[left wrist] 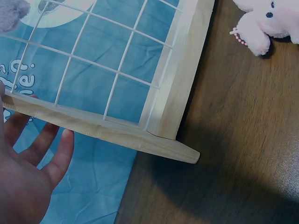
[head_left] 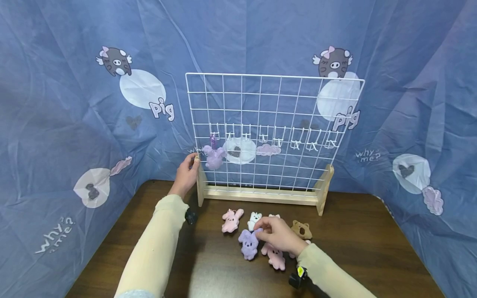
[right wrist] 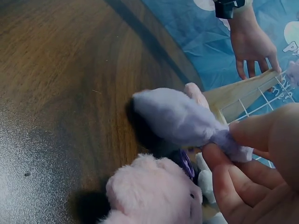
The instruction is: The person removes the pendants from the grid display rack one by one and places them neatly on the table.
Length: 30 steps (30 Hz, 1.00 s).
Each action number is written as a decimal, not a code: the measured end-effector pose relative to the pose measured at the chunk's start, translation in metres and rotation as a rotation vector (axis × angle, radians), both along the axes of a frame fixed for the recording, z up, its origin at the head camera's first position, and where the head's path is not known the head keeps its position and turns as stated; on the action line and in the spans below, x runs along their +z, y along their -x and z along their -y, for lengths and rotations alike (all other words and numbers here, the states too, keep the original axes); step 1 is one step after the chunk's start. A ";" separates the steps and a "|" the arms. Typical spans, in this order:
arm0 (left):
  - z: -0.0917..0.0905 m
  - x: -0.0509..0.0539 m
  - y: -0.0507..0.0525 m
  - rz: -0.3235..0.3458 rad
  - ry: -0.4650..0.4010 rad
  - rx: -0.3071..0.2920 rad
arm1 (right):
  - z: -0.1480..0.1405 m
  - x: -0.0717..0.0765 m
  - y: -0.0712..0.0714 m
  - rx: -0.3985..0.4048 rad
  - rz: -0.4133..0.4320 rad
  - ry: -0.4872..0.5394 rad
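Note:
My right hand (head_left: pixel 277 235) pinches a purple plush bunny (head_left: pixel 249 244) by one ear. In the right wrist view the bunny (right wrist: pixel 175 116) hangs from the thumb and fingers, just over the table, and a purple clip (right wrist: pixel 187 163) shows below it. My left hand (head_left: pixel 187 174) holds the wooden side post of a white wire grid rack (head_left: pixel 261 188); in the left wrist view its fingers (left wrist: pixel 63 156) pass behind the post (left wrist: pixel 100 127). Another purple plush (head_left: pixel 214 157) hangs by a clip at the grid's left end, beside that hand.
Several white hooks (head_left: pixel 277 141) line the grid's middle. Around my right hand on the brown table (head_left: pixel 216 265) lie a pink plush (head_left: pixel 232 220), a white plush (head_left: pixel 254 220), a brown bear plush (head_left: pixel 301 229) and another pink plush (head_left: pixel 275 257). Blue printed cloth (head_left: pixel 238 37) stands behind.

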<state>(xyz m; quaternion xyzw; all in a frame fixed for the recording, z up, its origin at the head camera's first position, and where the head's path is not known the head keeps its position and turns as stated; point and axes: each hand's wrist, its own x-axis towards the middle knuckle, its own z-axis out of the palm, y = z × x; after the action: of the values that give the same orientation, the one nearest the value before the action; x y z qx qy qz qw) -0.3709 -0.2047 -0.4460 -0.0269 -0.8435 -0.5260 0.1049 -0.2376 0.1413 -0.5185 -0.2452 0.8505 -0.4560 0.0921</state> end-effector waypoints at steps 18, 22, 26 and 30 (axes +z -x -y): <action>0.000 0.000 0.000 0.011 -0.018 -0.009 | 0.005 -0.001 -0.003 0.088 -0.185 -0.154; 0.001 -0.001 0.000 -0.001 -0.010 -0.005 | 0.006 0.000 -0.004 0.105 -0.212 -0.177; 0.001 -0.003 0.002 -0.011 -0.002 -0.003 | 0.006 0.003 -0.005 0.115 -0.192 -0.187; 0.000 -0.002 0.002 -0.008 -0.005 -0.002 | 0.006 0.004 -0.005 0.126 -0.173 -0.190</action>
<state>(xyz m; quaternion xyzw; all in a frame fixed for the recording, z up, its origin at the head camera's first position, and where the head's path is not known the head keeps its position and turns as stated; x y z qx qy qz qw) -0.3733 -0.2050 -0.4477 -0.0299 -0.8419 -0.5280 0.1077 -0.2321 0.1357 -0.5146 -0.3266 0.8776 -0.3439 0.0696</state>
